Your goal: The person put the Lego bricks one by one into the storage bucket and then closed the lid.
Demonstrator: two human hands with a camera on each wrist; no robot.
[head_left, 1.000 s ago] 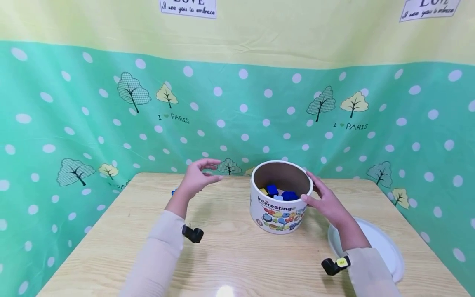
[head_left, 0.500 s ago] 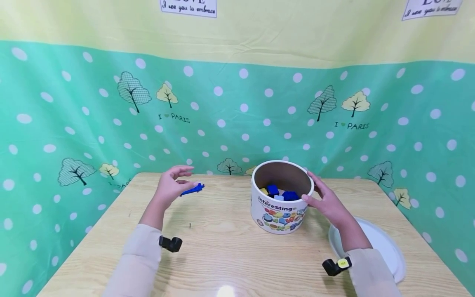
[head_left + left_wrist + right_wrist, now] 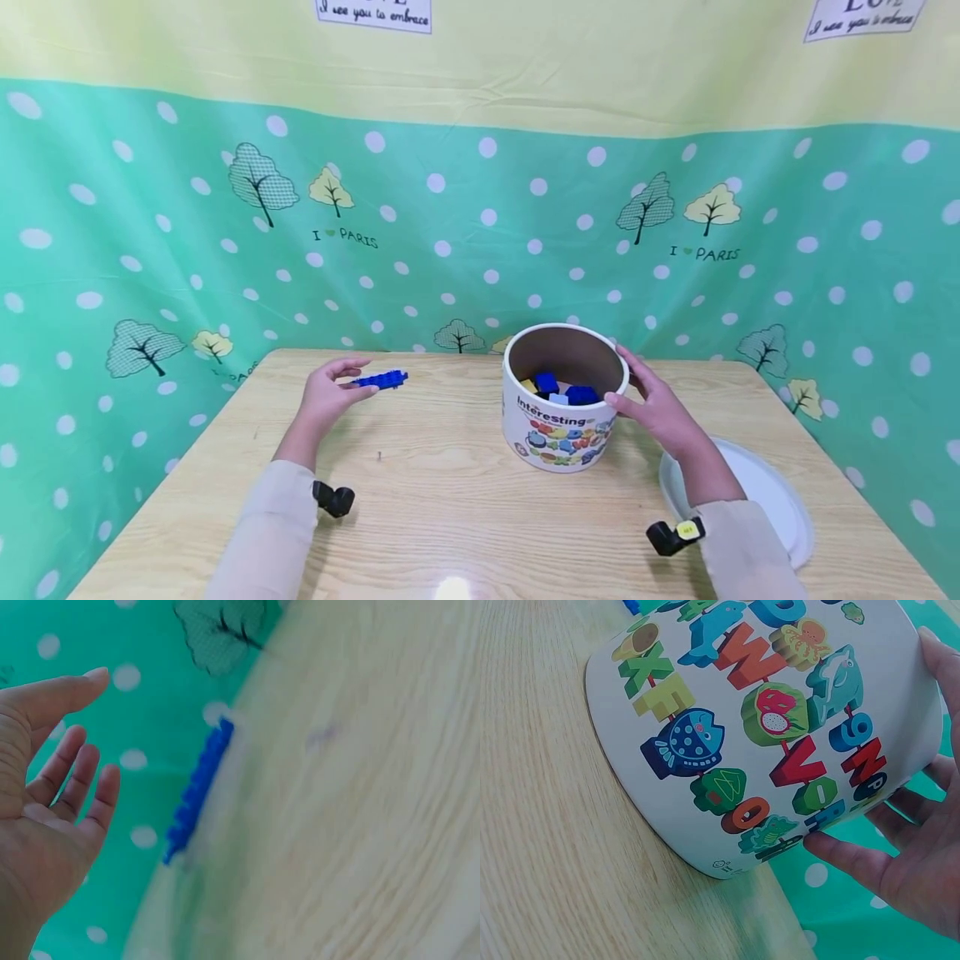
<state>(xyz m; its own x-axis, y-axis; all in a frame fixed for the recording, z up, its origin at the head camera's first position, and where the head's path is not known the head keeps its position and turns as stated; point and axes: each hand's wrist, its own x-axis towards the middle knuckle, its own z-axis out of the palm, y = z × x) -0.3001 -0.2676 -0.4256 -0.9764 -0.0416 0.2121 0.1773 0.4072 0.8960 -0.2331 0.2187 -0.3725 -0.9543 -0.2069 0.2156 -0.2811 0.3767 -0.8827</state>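
Observation:
A long blue strip of toy building bricks (image 3: 384, 380) lies near the far left of the table. My left hand (image 3: 330, 393) is beside its left end, thumb and fingers spread apart. In the left wrist view a gap shows between the fingers and the blue strip (image 3: 199, 791). My right hand (image 3: 663, 412) holds the right side of a white round bucket (image 3: 558, 433), thumb at the rim and fingers round the outer wall. Blue, yellow and pale bricks (image 3: 581, 395) lie inside it. Coloured letters and animals cover the bucket's wall (image 3: 727, 772) in the right wrist view.
A white round lid (image 3: 768, 500) lies flat on the wooden table (image 3: 465, 525), partly under the right forearm. Behind the table's far edge hangs a green and yellow curtain (image 3: 480, 208) with dots and trees.
My left hand has moved left, uncovering most of the blue brick strip, whose studded side now shows more. My right hand stays on the bucket.

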